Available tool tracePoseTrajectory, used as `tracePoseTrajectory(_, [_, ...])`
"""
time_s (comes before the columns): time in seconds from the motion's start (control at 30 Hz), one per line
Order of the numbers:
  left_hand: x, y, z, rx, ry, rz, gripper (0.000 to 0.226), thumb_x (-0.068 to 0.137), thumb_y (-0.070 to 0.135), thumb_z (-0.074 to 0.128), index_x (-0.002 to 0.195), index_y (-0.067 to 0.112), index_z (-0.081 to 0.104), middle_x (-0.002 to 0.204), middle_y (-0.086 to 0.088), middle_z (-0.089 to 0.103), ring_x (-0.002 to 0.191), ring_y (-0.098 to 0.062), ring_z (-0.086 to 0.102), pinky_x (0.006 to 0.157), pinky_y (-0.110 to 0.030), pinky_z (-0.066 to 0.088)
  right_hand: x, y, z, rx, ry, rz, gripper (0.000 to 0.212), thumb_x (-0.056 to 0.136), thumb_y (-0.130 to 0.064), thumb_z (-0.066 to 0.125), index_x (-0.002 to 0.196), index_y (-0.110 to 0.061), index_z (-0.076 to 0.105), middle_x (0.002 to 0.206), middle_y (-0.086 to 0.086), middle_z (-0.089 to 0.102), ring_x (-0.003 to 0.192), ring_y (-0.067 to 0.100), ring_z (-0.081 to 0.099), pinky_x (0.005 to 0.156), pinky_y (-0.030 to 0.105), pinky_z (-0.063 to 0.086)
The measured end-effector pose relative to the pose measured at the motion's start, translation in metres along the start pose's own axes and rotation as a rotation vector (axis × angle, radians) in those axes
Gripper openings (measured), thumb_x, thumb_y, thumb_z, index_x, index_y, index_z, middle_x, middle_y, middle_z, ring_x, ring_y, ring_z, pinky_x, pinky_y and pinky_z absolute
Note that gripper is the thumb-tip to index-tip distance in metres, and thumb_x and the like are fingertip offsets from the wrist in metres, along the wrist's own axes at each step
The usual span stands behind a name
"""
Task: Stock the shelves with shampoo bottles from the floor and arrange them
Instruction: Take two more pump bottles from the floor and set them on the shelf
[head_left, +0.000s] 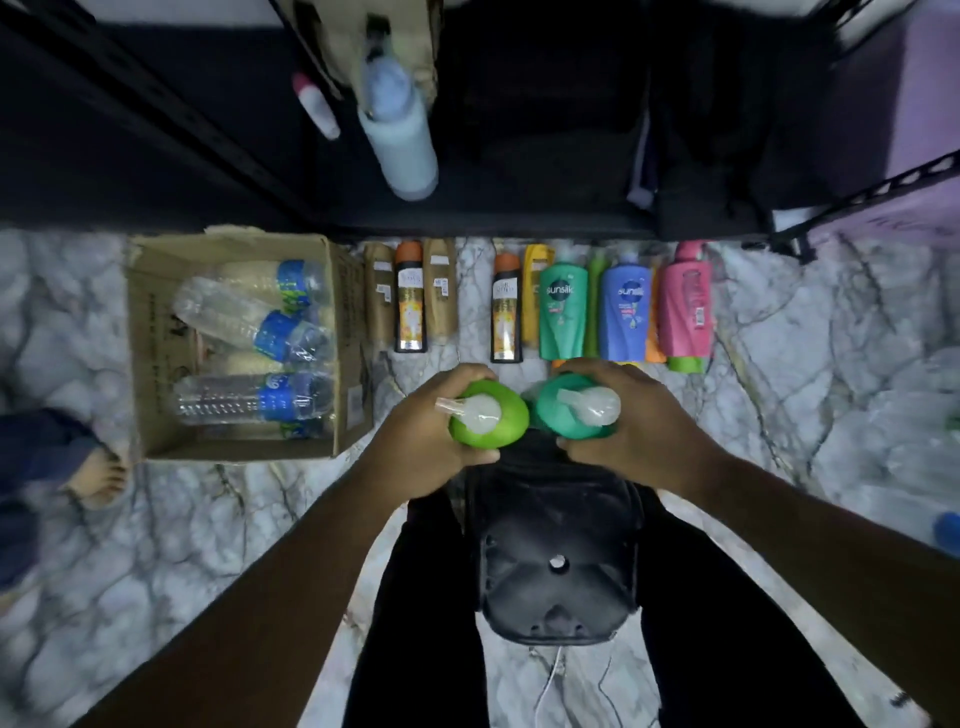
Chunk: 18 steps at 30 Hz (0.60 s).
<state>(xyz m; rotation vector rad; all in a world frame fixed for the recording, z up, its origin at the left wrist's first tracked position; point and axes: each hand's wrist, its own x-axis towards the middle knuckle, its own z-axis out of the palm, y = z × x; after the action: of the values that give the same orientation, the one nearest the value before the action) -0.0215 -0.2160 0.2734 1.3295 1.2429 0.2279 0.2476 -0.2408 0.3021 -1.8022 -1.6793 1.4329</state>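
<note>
Shampoo bottles (511, 422) (545, 413), seemingly one per grip (421, 431) (641, 421)

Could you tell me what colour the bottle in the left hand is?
Light green bottle, with a clear pump top; head view.

One light green pump bottle (488, 415) and one teal pump bottle (576, 410). About ten shampoo bottles (563, 312) lie on the floor (208, 519). One cardboard box (150, 332) holds at least three water bottles (249, 400). Two white bottles (400, 130) are on the shelf (519, 156).
</note>
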Motion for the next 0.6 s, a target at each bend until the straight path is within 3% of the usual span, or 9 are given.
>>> tracePoseTrajectory(0.07, [-0.026,0.061,-0.020,0.020,-0.037,0.006,0.080,0.061,0.034,0.095,0.129,0.047,0.055,0.123,0.014,0.064,0.118,-0.016,0.063,0.104,-0.048,0.052,-0.025,-0.051,-0.036,0.036,0.023,-0.018,0.074,0.061,-0.021,0.093,0.121,-0.045,0.056,0.112,-0.016,0.064,0.102,0.006,0.061,0.086,0.015,0.048])
tracePoseTrajectory(0.17, [-0.069,0.154,-0.049,0.071,-0.022,0.075,0.074,0.069,0.026,0.097,0.125,0.045,0.053,0.115,0.022,0.067,0.110,0.004,0.063,0.098,-0.025,0.051,-0.061,-0.123,-0.087,0.141,0.088,-0.013,0.075,0.061,-0.027,0.096,0.119,-0.043,0.050,0.108,-0.017,0.067,0.098,0.003,0.066,0.081,0.018,0.053])
tracePoseTrajectory(0.23, [-0.100,0.210,-0.066,0.055,0.044,0.121,0.069,0.071,0.020,0.096,0.123,0.039,0.056,0.114,0.027,0.067,0.106,0.011,0.063,0.091,-0.011,0.047,-0.084,-0.166,-0.117,0.245,0.178,-0.043,0.078,0.061,-0.019,0.098,0.119,-0.038,0.049,0.108,-0.019,0.065,0.097,0.002,0.066,0.081,0.019,0.053])
tracePoseTrajectory(0.37, [-0.150,0.305,-0.090,-0.056,0.229,0.211,0.073,0.067,0.017,0.096,0.127,0.031,0.057,0.111,0.030,0.070,0.103,0.009,0.066,0.082,-0.006,0.047,-0.127,-0.238,-0.168,0.434,0.327,-0.134,0.077,0.060,0.000,0.094,0.119,-0.023,0.051,0.104,-0.015,0.065,0.092,-0.001,0.064,0.077,0.015,0.052])
tracePoseTrajectory(0.43, [-0.166,0.345,-0.100,-0.091,0.269,0.298,0.076,0.065,0.020,0.098,0.128,0.031,0.057,0.115,0.019,0.072,0.105,0.000,0.069,0.086,-0.015,0.054,-0.145,-0.271,-0.189,0.496,0.378,-0.191,0.076,0.059,-0.005,0.097,0.118,-0.024,0.054,0.105,-0.009,0.068,0.091,0.008,0.068,0.070,0.023,0.057])
tracePoseTrajectory(0.53, [-0.184,0.405,-0.114,-0.134,0.370,0.424,0.081,0.057,0.035,0.100,0.128,0.035,0.060,0.121,0.002,0.073,0.113,-0.021,0.070,0.099,-0.048,0.056,-0.167,-0.317,-0.219,0.603,0.496,-0.283,0.067,0.058,-0.015,0.093,0.115,-0.025,0.059,0.105,0.003,0.072,0.094,0.023,0.072,0.078,0.036,0.060])
tracePoseTrajectory(0.6, [-0.195,0.444,-0.121,-0.146,0.402,0.506,0.081,0.058,0.035,0.099,0.129,0.035,0.061,0.122,-0.001,0.073,0.114,-0.025,0.070,0.099,-0.054,0.055,-0.181,-0.348,-0.239,0.668,0.562,-0.346,0.064,0.059,-0.018,0.092,0.114,-0.025,0.061,0.106,0.005,0.074,0.095,0.025,0.073,0.079,0.037,0.060])
